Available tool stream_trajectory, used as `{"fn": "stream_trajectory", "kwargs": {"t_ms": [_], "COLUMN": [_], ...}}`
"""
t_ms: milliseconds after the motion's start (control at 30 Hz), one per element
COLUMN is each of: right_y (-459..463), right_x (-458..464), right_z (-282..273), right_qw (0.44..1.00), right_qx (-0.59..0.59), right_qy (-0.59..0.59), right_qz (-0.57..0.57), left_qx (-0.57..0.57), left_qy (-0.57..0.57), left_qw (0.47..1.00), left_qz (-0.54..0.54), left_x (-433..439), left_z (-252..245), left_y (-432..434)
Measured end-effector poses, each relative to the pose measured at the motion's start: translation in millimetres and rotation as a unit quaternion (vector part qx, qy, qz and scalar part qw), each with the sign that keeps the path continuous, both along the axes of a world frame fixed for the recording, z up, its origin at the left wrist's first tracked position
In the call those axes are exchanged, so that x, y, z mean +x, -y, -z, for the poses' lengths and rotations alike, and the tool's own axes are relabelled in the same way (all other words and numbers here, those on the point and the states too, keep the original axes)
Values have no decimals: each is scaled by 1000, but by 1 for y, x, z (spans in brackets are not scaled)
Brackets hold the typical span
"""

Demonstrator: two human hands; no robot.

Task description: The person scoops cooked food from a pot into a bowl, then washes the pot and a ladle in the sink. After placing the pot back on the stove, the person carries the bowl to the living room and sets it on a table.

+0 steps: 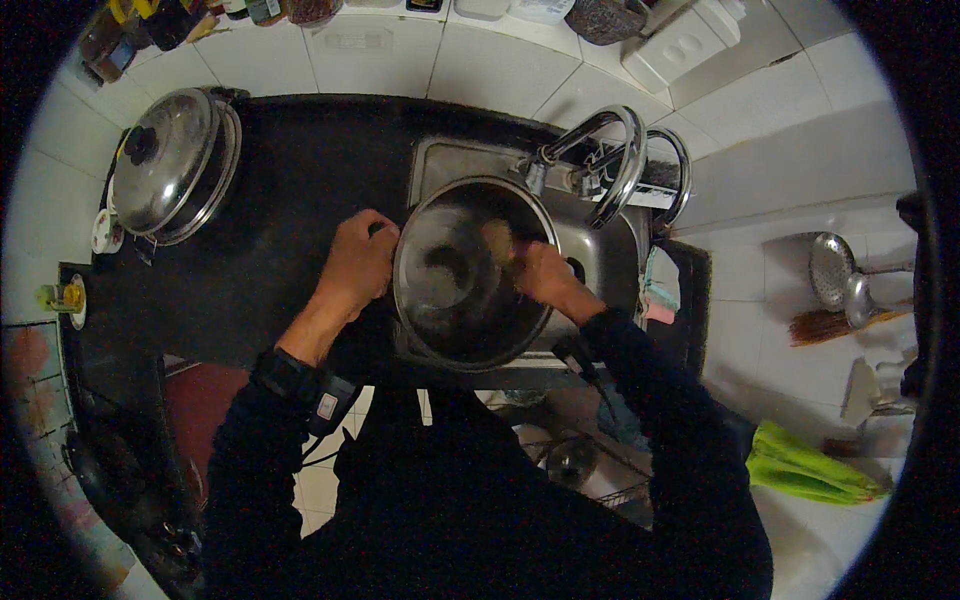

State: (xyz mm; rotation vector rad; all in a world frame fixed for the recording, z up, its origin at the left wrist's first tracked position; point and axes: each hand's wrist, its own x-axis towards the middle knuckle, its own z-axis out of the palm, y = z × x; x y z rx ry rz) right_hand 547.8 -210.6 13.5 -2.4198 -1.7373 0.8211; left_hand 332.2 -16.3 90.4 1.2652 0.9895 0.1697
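Observation:
A large metal pot (442, 330) sits over the sink (592, 244), tilted so its inside faces me. My left hand (361, 253) is closed at the pot's left side, around what looks like a dark handle (377, 228) mostly covered by the fingers. Inside the pot, my right hand (549, 276) holds a blurred yellowish scrubbing pad (498, 244) against the right part of the inner wall. The fingertips there are too blurred to make out. Behind the pot, a curved chrome faucet (630, 169) rises over the basin.
A pan with a metal lid (169, 169) stands on the dark countertop (322, 157) at the left. A pink and teal sponge or cloth (661, 289) lies right of the sink. Ladles (832, 270) and a green cloth (810, 469) hang along the right wall. Jars (266, 9) line the back ledge.

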Motion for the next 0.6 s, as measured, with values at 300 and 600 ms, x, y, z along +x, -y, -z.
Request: {"fn": "stream_trajectory", "kwargs": {"t_ms": [300,600], "right_y": [-11,-70], "right_x": [-50,-26], "right_z": [50,-31], "right_qw": [982,732], "right_qx": [-21,214], "right_qy": [-57,-546], "right_qz": [-180,345], "left_qx": [-15,-18], "left_qy": [7,22], "left_qw": [1000,1000], "left_qz": [-25,-4], "left_x": [-1,-3], "left_z": [2,6], "left_y": [-3,-1]}}
